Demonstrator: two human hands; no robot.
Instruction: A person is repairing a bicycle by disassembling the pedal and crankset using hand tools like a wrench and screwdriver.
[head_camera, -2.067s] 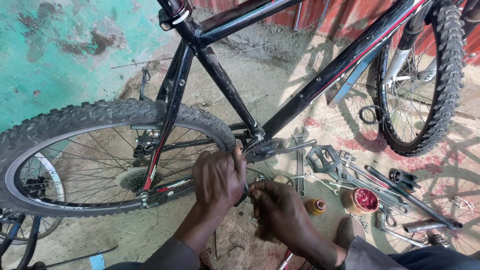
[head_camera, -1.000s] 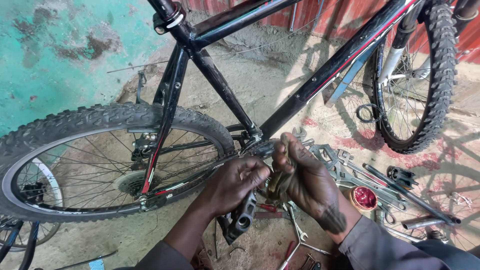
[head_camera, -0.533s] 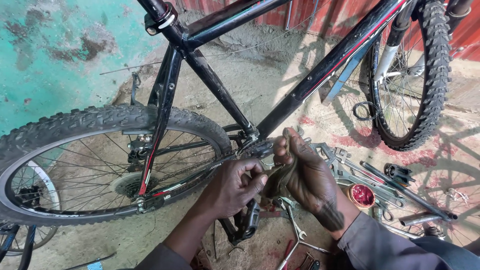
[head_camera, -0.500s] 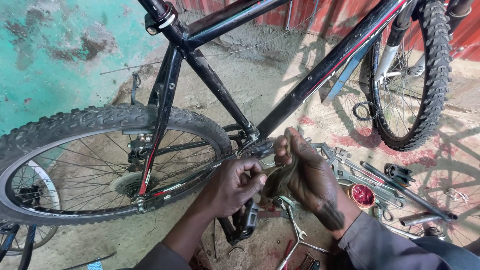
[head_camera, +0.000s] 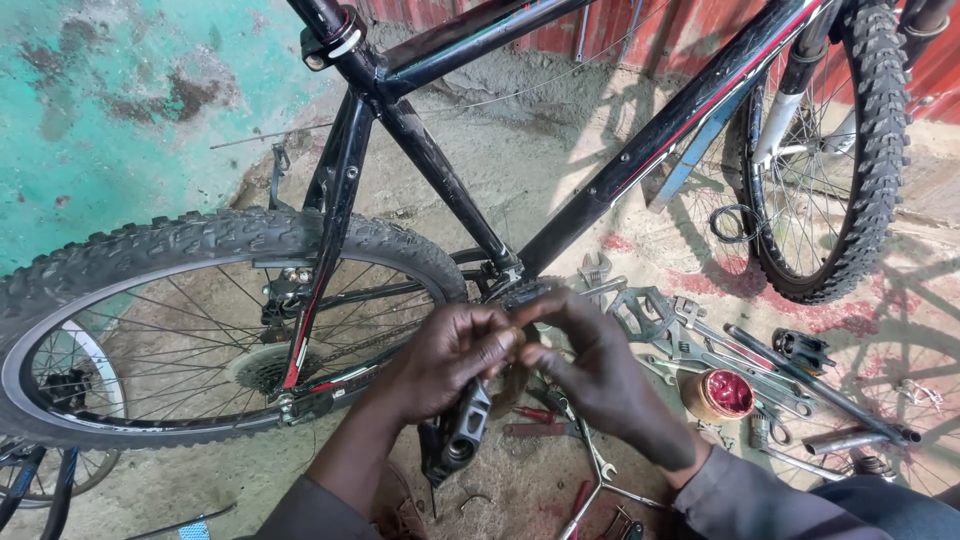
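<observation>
My hands have come together again just below the bottom bracket (head_camera: 510, 290) of the black bicycle frame (head_camera: 640, 160); half a second ago my right hand (head_camera: 590, 370) stood upright with its fingers wrapped round something at the crank, and now it has dropped level, its fingertips pinched against those of my left hand (head_camera: 450, 355) on some small part I cannot make out between them. The crank arm with its black pedal (head_camera: 462, 440) has stayed hanging under my left wrist, so I judge the work has gone from gripping and turning to fine finger work at the same spot. My left hand is half closed, thumb and forefinger nipping; my right likewise pinches, the other fingers loosely curled. To the left of my left hand runs the rear wheel (head_camera: 180, 330) with its knobbly tyre, the chain just above my knuckles. To the right of my right hand, on the ground, stands a small round tin (head_camera: 720, 395), open, with red grease or paste inside. Beyond it lie a loose pedal (head_camera: 642, 312), spanners (head_camera: 700, 335) and a steel rod (head_camera: 820, 375), and farther off the front wheel (head_camera: 840, 160)
</observation>
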